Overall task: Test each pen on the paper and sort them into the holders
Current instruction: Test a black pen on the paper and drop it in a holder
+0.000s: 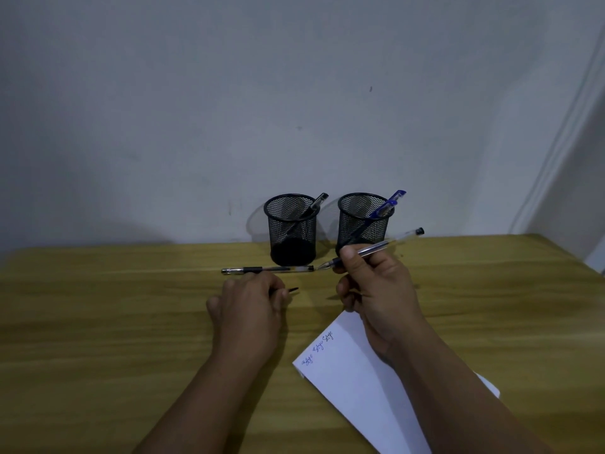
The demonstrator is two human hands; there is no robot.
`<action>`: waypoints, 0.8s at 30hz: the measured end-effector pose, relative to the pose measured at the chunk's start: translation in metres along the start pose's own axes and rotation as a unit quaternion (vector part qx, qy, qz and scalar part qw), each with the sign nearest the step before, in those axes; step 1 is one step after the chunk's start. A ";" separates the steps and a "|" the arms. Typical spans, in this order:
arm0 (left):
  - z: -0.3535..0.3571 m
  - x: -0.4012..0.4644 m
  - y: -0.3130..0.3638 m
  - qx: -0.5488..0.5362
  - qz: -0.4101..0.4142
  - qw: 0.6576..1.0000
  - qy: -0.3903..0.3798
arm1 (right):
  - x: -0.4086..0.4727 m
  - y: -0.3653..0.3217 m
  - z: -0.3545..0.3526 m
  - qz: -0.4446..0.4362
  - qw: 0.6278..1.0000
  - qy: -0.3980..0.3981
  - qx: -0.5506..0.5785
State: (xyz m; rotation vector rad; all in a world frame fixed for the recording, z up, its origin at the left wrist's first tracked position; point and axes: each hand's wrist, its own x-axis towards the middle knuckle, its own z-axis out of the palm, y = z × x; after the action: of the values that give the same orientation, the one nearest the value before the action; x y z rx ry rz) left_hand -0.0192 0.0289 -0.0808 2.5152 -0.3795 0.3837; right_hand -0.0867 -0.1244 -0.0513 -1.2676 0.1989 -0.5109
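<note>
My right hand (376, 290) grips an uncapped clear pen with a black end (389, 243), its tip pointing left just above the table. My left hand (252, 303) is closed around a small black cap (293, 289), whose tip pokes out past the fingers. Another capped black pen (268, 270) lies flat on the table in front of the left mesh holder (291, 237), which contains one black pen (318, 202). The right mesh holder (363, 224) contains a blue pen (389, 203). White paper (353, 388) with three scribbles lies under my right forearm.
The wooden table (131, 322) runs up to a grey wall right behind the holders. The table's right edge shows at the far right, next to a white moulding (563, 142).
</note>
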 end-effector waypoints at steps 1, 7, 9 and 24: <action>0.000 0.000 0.000 -0.006 0.000 1.000 0.002 | 0.000 -0.001 0.001 0.000 1.000 0.000 0.004; -0.007 -0.010 0.002 -0.076 0.029 0.997 0.009 | 0.005 -0.018 0.004 -0.023 1.000 0.000 0.008; -0.012 -0.020 0.002 -0.083 0.059 0.995 0.001 | 0.003 -0.026 0.002 -0.025 1.000 0.005 0.002; -0.034 -0.093 0.016 -0.020 0.117 0.986 -0.114 | -0.052 -0.008 -0.021 0.008 0.977 -0.025 -0.210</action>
State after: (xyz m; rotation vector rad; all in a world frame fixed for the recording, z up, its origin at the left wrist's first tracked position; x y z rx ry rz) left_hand -0.1168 0.0529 -0.0782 2.4878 -0.7693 0.1731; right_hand -0.1428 -0.1197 -0.0566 -1.6870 0.2837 -0.4356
